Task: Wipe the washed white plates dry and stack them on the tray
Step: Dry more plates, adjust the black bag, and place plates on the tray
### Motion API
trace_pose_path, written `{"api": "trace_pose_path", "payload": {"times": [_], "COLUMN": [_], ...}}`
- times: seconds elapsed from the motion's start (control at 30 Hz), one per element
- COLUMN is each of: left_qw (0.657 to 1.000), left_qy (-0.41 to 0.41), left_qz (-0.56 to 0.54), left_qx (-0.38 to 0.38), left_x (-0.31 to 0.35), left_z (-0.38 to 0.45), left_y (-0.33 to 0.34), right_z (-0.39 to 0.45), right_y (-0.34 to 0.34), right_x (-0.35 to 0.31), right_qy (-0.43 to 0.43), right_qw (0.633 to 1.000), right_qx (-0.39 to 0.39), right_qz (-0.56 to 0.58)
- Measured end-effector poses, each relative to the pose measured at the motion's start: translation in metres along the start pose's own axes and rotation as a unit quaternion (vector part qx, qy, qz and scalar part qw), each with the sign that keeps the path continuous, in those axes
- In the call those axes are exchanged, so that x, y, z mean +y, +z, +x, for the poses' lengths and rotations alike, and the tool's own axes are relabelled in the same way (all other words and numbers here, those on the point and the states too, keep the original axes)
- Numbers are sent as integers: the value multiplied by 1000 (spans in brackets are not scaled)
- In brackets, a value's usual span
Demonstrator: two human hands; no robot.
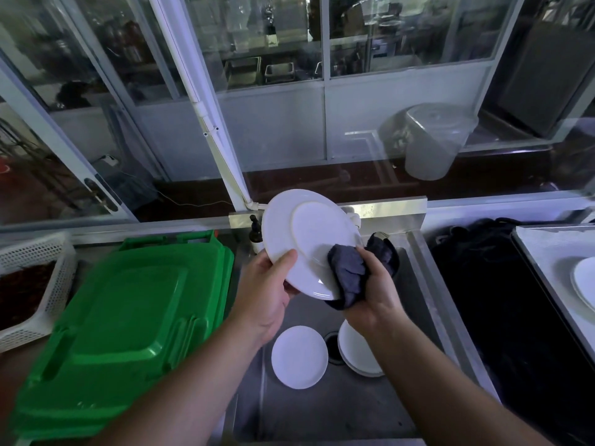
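at frame centre, above the steel sink (415,284), i see a round white plate (306,239) held tilted, underside toward me. my left hand (267,291) pinches its lower-left rim, thumb on top. my right hand (373,284) presses a bunched dark cloth (349,275) against its lower-right edge, fingers curled round it. lower down, the sink holds a single plate (299,357) and a small stack (357,352). green plastic trays (128,317) sit stacked at left.

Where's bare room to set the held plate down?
Sink: bare steel near the camera, below the single plate and the plate stack; crowded around the drain. Tray at right: bare far-left corner beside its plate. Green trays: flat top bare.
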State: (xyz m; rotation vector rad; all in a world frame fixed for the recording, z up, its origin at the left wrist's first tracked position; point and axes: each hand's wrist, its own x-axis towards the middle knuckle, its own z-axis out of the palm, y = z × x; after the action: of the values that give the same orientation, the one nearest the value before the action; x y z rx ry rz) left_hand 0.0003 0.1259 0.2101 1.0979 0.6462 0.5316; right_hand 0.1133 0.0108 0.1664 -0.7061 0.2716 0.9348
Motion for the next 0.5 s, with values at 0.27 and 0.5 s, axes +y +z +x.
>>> {"api": "trace_pose_path", "payload": {"times": [0.27,0.5], "left_qw": [995,999], "left_qy": [-84,-26], "left_qz": [47,-31], "left_qx": [-32,-1], "left_x": [52,24], "left_z": [20,5], "left_y": [-19,4], "right_z": [-7,-6], "right_y": [-9,6], "right_x": [-33,-21], "right_qy": [29,6], "right_qw": [994,1000], "right_qx": [-59,-5], "right_qz": [-91,-21]}}
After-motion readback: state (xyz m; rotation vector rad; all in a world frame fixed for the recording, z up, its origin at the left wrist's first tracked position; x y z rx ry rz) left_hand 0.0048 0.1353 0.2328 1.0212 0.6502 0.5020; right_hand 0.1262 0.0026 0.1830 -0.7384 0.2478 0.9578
